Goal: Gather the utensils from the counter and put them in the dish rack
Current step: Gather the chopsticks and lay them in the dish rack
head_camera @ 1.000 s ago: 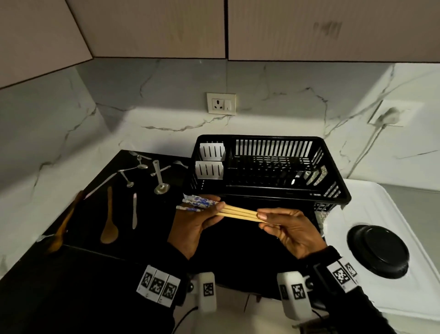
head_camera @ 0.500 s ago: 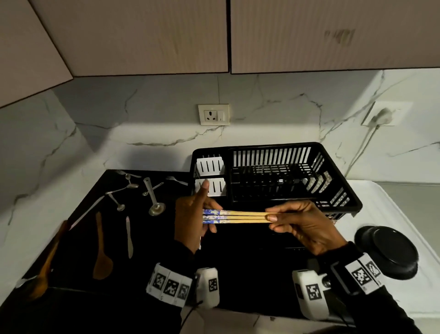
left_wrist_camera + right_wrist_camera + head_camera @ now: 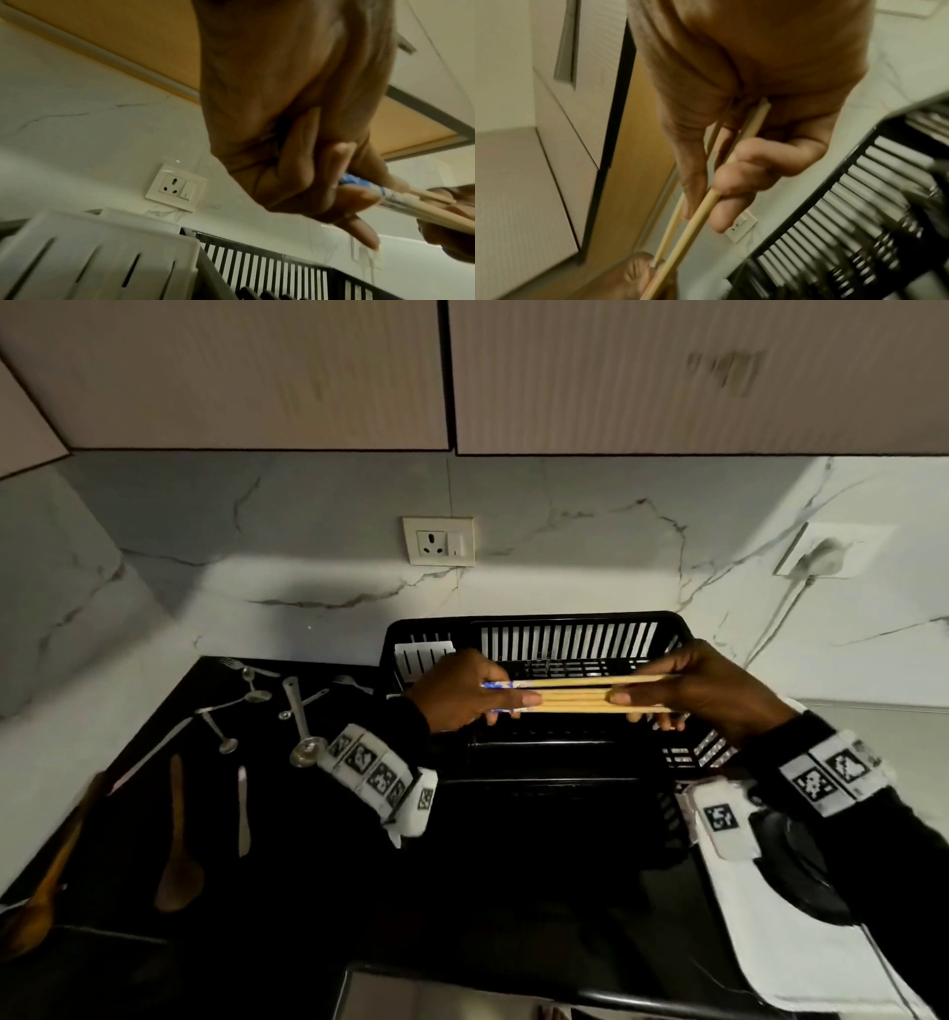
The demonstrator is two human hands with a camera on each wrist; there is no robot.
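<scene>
Where black counter meets marble wall: dish rack, socket.

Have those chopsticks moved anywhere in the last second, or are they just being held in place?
Yes. The chopsticks, gripped by the left hand and right hand, have gone up and away from the person: from before the dish rack to above it.

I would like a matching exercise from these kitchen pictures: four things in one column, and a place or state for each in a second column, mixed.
1. chopsticks
2. wooden spoon
3. dish rack
4. wall socket

A. lies on the dark counter, left
B. on the marble wall
C. held at both ends by the hands
D. black, under the hands

Pairs: 1-C, 2-A, 3-D, 4-B
</scene>
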